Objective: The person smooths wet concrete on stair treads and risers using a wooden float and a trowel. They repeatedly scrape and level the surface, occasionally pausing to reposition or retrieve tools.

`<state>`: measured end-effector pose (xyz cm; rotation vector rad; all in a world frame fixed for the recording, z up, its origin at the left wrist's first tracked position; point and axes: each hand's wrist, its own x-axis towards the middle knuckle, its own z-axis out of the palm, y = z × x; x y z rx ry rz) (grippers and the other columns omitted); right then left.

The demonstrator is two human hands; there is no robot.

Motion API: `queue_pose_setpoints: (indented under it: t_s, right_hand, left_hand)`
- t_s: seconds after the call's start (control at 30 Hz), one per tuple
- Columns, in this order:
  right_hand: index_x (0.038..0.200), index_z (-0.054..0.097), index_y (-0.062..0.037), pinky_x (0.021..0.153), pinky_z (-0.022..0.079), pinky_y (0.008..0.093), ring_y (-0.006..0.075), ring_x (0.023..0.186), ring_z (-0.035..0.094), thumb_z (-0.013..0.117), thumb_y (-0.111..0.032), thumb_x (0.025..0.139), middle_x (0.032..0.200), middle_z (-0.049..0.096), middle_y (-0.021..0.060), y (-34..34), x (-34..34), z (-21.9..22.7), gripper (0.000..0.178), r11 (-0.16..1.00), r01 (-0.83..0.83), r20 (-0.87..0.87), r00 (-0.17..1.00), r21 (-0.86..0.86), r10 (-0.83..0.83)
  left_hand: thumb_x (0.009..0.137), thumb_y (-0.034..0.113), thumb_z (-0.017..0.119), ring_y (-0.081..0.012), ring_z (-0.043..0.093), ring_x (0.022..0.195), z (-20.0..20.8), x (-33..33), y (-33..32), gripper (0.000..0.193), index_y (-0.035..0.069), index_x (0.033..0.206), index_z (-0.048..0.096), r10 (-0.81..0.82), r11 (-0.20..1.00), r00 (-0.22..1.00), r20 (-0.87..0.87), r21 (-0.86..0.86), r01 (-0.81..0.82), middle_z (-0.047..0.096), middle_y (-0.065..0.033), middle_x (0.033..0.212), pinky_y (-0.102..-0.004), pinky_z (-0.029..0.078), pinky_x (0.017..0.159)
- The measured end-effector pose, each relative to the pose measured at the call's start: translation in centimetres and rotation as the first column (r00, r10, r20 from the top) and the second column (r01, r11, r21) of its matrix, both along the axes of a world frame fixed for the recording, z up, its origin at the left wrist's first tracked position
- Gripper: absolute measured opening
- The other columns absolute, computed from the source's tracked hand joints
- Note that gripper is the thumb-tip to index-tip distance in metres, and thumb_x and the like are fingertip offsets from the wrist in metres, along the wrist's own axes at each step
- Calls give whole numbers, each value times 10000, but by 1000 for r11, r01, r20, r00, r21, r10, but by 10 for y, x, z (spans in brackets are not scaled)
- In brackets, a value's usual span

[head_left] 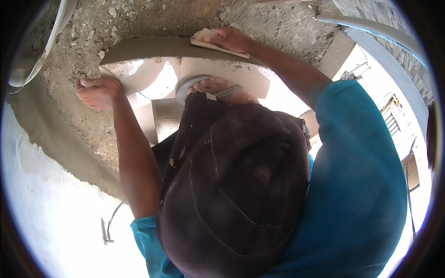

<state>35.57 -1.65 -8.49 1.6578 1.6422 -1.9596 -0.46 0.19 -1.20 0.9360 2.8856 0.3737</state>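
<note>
My right hand (pixel 228 39) is closed over a flat pale tan block (pixel 208 42), whose material I cannot make out. The block lies against the top of a smooth grey-brown mortar band (pixel 148 50). Below that band runs a row of pale tiles (pixel 204 67), partly in bright sunlight. My left hand (pixel 98 92) is curled closed beside the left end of the tiles, over rough ground. Whatever its fingers may hold is hidden. My dark trouser-clad knees or cap-like dark cloth (pixel 241 176) fills the middle of the view.
A sandalled foot (pixel 218 88) stands close below the tiles. Rubble and loose chips (pixel 111 23) cover the rough ground beyond. A pale pipe (pixel 371 28) crosses at the upper right, and a curved pale hose (pixel 48 46) hangs at the upper left.
</note>
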Motion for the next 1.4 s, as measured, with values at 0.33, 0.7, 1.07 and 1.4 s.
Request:
queue_pose_setpoints:
  t_s: [0.33, 0.7, 1.07, 1.4]
  right_hand:
    - [1265, 690, -70, 951, 522, 402, 312, 1077, 701, 577, -574, 982, 1129, 731, 192, 17, -24, 52, 589, 994, 44, -86, 995, -95, -53]
    - [1339, 621, -114, 938, 535, 440, 304, 1007, 708, 498, -557, 1042, 1104, 732, 181, -64, 176, 78, 548, 989, -76, 321, 940, -129, 114]
    - [1187, 688, -89, 888, 529, 427, 266, 961, 696, 456, -643, 1026, 1034, 729, 145, -11, 31, 71, 622, 997, -42, 92, 995, 61, 36]
    - [1300, 637, -72, 965, 527, 381, 216, 1038, 684, 560, -613, 996, 1137, 724, 89, 62, -30, 279, 626, 833, 207, -43, 975, 513, -216]
  left_hand:
    - [1108, 371, 313, -328, 482, 1320, 7, 9, -2, 445, 72, 1379, 501, 12, 1000, 1000, 11, -14, -12, 543, -162, 1347, -525, 349, 1106]
    - [1107, 391, 316, -317, 483, 1312, 4, 10, 1, 465, 61, 1375, 503, -36, 999, 998, 48, 12, 35, 558, -155, 1327, -513, 368, 1084]
    - [1113, 397, 306, -306, 520, 1240, 9, -1, -2, 455, 90, 1359, 534, -37, 999, 999, -15, 6, 38, 579, -128, 1272, -511, 382, 1056]
    - [1100, 387, 359, -290, 537, 1194, -13, -5, 0, 399, 97, 1299, 546, -17, 995, 983, -184, 97, 36, 593, -97, 1226, -490, 400, 993]
